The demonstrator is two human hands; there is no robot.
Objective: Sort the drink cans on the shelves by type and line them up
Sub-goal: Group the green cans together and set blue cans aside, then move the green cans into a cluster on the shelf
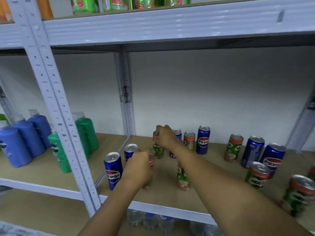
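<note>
Blue Pepsi cans and green Milo cans stand mixed on the brown shelf board (213, 169). My right hand (164, 136) grips the top of a green Milo can (158, 150) toward the back of the shelf. Nearer the front, my left hand (139, 167) grips another Milo can (150, 174), mostly hidden behind the hand. Two Pepsi cans (113, 170) (129, 151) stand just left of my left hand. A third Milo can (183, 178) stands under my right forearm. A Pepsi can (203, 140) and a Milo can (189, 140) stand at the back.
More Milo (233, 148) (257, 176) (297, 195) and Pepsi cans (253, 151) (272, 159) stand scattered at the right. A white upright post (56, 106) divides the bays. Blue (15, 147) and green bottles (87, 135) fill the left bay. Water bottles (150, 220) sit on the shelf below.
</note>
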